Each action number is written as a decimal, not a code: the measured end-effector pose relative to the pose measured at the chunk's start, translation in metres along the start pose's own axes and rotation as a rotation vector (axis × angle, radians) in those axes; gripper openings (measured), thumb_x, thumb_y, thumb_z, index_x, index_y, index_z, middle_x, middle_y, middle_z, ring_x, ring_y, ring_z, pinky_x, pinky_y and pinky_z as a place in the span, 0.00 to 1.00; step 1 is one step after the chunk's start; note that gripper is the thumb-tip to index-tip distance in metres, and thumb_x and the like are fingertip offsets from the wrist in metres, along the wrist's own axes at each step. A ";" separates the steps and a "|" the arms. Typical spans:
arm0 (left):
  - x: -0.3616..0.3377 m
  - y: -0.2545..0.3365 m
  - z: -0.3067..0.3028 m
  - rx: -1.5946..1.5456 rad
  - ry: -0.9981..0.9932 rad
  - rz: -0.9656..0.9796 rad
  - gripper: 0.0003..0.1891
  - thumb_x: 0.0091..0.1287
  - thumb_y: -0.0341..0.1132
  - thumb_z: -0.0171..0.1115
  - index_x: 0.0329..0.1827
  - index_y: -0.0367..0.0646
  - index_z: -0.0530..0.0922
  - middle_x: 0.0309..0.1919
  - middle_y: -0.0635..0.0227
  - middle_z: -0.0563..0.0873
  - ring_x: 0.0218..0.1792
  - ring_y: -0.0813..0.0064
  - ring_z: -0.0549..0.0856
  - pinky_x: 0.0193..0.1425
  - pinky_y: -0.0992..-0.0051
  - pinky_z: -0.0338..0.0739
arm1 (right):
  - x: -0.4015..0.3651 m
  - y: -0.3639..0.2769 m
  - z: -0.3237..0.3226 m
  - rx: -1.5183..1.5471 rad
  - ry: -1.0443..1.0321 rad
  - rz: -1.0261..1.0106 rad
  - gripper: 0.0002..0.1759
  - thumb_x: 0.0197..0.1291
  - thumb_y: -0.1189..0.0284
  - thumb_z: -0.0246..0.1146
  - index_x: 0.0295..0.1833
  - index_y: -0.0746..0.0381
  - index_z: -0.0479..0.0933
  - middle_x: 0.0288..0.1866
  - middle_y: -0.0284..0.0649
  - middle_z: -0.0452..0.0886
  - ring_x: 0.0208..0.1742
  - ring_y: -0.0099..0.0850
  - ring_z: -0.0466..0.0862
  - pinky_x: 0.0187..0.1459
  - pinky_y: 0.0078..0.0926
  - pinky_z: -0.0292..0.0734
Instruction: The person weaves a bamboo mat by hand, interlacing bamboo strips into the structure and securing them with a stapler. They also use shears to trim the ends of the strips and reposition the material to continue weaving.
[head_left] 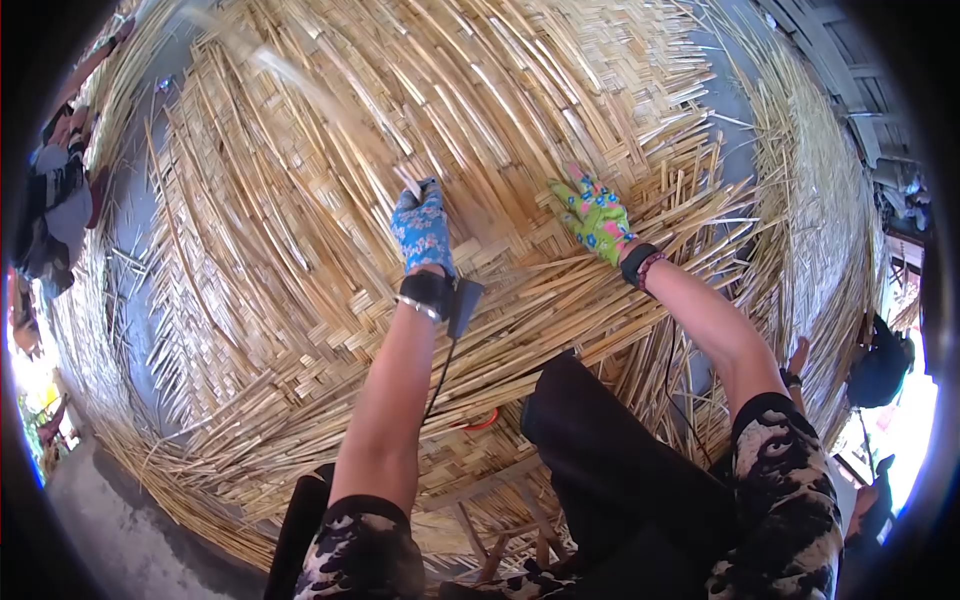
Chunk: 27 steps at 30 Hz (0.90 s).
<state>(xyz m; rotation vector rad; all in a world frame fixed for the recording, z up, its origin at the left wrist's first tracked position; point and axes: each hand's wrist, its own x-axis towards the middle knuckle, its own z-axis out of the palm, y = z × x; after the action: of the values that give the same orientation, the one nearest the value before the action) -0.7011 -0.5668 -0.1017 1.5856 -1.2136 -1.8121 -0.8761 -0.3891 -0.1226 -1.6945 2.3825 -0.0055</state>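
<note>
A large mat of woven flattened reeds (330,300) spreads below me, with long loose strips lying across its upper part. My left hand (421,232), in a blue floral glove with the fingertips bare, is closed low over the weave. From its fingers a pale split-reed strip (300,80) runs up and to the left, smeared by motion. To the right, my right hand (600,222), in a green floral glove, rests on the reeds with its fingers stretched out and slightly apart. Both wrists carry dark bands.
A bundle of loose reed ends (560,310) crosses the mat nearest me. Other woven mats (815,200) lie along the right side. People (60,200) sit at the left edge, and another person (860,510) is behind my right arm. A wooden stool (500,510) stands below.
</note>
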 end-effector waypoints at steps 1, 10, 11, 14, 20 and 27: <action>0.007 -0.006 -0.003 -0.007 0.009 0.002 0.13 0.56 0.30 0.57 0.44 0.39 0.73 0.28 0.75 0.77 0.25 0.86 0.72 0.28 0.84 0.69 | -0.001 0.001 0.000 -0.003 0.001 -0.011 0.24 0.54 0.60 0.48 0.59 0.50 0.60 0.64 0.42 0.51 0.60 0.37 0.59 0.57 0.28 0.58; -0.073 0.012 -0.071 0.765 -0.113 0.685 0.22 0.53 0.36 0.59 0.51 0.41 0.67 0.48 0.55 0.71 0.50 0.57 0.71 0.53 0.67 0.65 | -0.038 -0.048 -0.034 -0.267 -0.267 -0.217 0.31 0.52 0.53 0.49 0.61 0.52 0.56 0.65 0.44 0.49 0.64 0.40 0.52 0.61 0.38 0.46; -0.091 0.003 -0.083 0.819 -0.111 0.784 0.22 0.52 0.37 0.60 0.51 0.42 0.67 0.49 0.55 0.71 0.51 0.57 0.70 0.54 0.67 0.65 | -0.051 -0.058 -0.039 -0.187 -0.383 -0.288 0.35 0.49 0.51 0.51 0.62 0.54 0.54 0.65 0.44 0.48 0.65 0.40 0.51 0.62 0.39 0.45; -0.152 -0.025 -0.114 0.964 -0.155 0.686 0.26 0.49 0.39 0.62 0.52 0.44 0.66 0.51 0.53 0.68 0.52 0.56 0.68 0.54 0.65 0.64 | -0.074 -0.058 -0.024 -0.034 -0.509 -0.417 0.43 0.44 0.46 0.53 0.63 0.56 0.50 0.66 0.45 0.47 0.65 0.41 0.51 0.62 0.41 0.43; -0.248 -0.051 -0.145 1.052 -0.116 0.665 0.27 0.48 0.37 0.63 0.52 0.43 0.65 0.51 0.52 0.68 0.51 0.53 0.68 0.53 0.64 0.64 | -0.107 -0.051 -0.035 -0.122 -0.271 -0.578 0.46 0.33 0.61 0.64 0.62 0.55 0.53 0.57 0.46 0.62 0.55 0.41 0.65 0.54 0.36 0.61; -0.284 -0.027 -0.142 1.075 -0.145 0.629 0.31 0.48 0.38 0.62 0.57 0.48 0.62 0.54 0.57 0.65 0.55 0.56 0.64 0.56 0.62 0.59 | -0.080 -0.068 -0.029 -0.104 -0.309 -0.231 0.22 0.43 0.72 0.53 0.50 0.53 0.67 0.26 0.42 0.75 0.29 0.41 0.76 0.28 0.36 0.70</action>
<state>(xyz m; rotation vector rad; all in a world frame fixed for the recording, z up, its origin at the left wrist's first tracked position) -0.4914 -0.3739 0.0409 1.2210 -2.6405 -0.8629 -0.7930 -0.3407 -0.0717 -1.8543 1.9868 0.3244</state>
